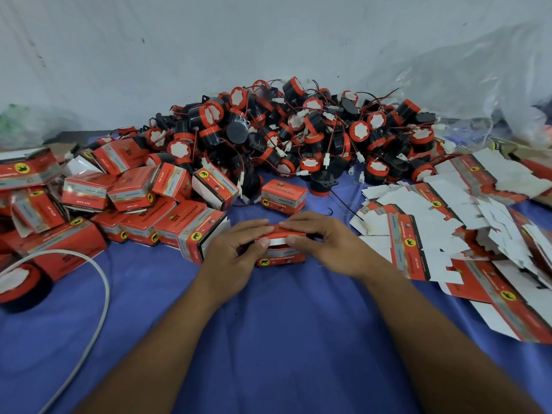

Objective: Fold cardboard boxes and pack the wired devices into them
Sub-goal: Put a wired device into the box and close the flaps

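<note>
Box (280, 259) sits on the cloth (268, 339), pinched by both the left hand (236, 252) and the right hand (325, 243), fingers laid along its top flap and thumbs on the front. Devices (298, 135) are heaped beyond the fingertips, with blanks (433, 234) right of them.

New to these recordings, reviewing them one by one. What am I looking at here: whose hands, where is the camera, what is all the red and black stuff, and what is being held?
There is no machine here. A person works with bare hands, and the single picture comes from a camera worn on their head, looking forward and down. The left hand and right hand both grip a small red box, fingers on its top flap and thumbs at its front. Behind it lies a heap of black-and-red wired devices. To the left are folded boxes, to the right flat unfolded cartons, all on a blue cloth.
</note>
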